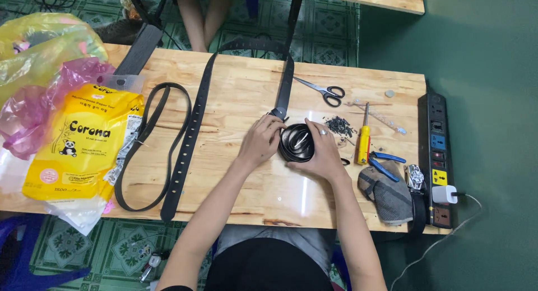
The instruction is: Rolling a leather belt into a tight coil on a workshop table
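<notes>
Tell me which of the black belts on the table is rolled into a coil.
The coiled belt held between the left hand and right hand. The looped belt and the long belt lie unrolled further left.

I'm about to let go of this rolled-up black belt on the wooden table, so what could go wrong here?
1. The coiled black leather belt is held only by the left hand and right hand, so it may spring open once released.
2. Its loose tail could sweep the pile of small black scraps around.
3. The open steel scissors lie close to that strap.
</notes>
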